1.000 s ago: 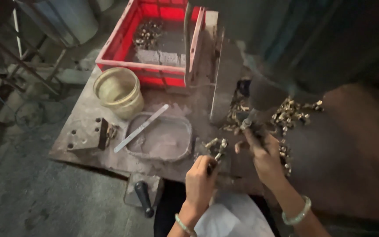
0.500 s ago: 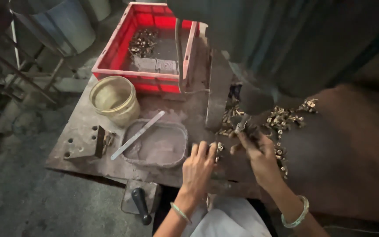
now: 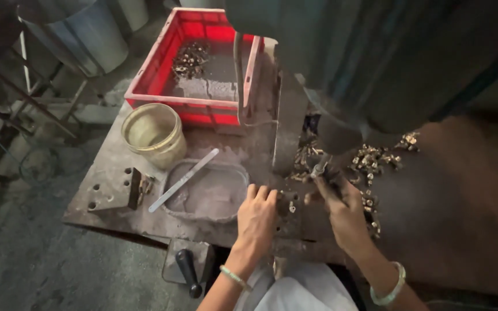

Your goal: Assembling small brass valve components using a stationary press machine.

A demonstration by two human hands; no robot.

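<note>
My left hand [image 3: 256,217] rests on a dark metal fixture block [image 3: 289,214] at the front of the workbench, fingers curled over its left side next to a small brass part. My right hand [image 3: 341,207] is just right of the block, fingers pinched on a small brass piece [image 3: 320,169] beneath the machine's dark spindle. A heap of small brass fittings [image 3: 373,161] lies behind and right of my right hand.
A shallow oval metal tray [image 3: 234,178] with a flat metal strip [image 3: 183,179] across it sits left of my hands. Behind it stand a brass-coloured bucket [image 3: 152,133] and a red plastic crate [image 3: 194,57] holding brass parts. A black-handled lever [image 3: 188,270] hangs below the bench edge.
My left hand has moved from the air onto the fixture block. My right hand has shifted slightly under the spindle. The camera has moved closer and tilted.
</note>
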